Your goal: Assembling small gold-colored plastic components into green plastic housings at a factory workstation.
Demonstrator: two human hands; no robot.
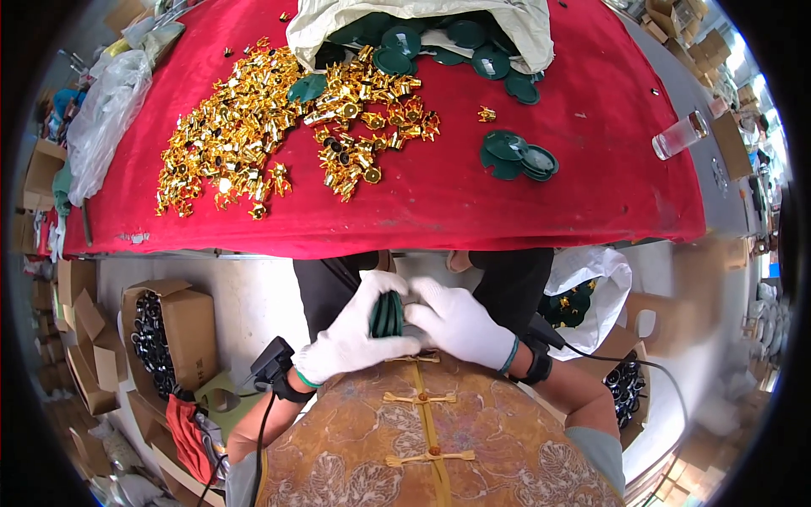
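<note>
A small stack of dark green discs (386,315) is held on edge in front of my body, just below the table's near edge. My left hand (351,334) is wrapped round it, thumb along the bottom and fingers over the top. From the other side my right hand (460,321) closes against the stack, its fingers bent. Both hands wear white gloves. On the table lie a few loose green discs (507,145), partly overlapping, and one lone gold prong-shaped piece (487,114) beyond them. Part of the stack is hidden by the gloves.
A heap of gold pieces (228,127) covers the left of the red-clothed table (591,203). An open white sack (524,25) spills green discs at the back. At right stands a clear glass (678,137). Cartons (190,329) and a white bag (608,287) flank my legs.
</note>
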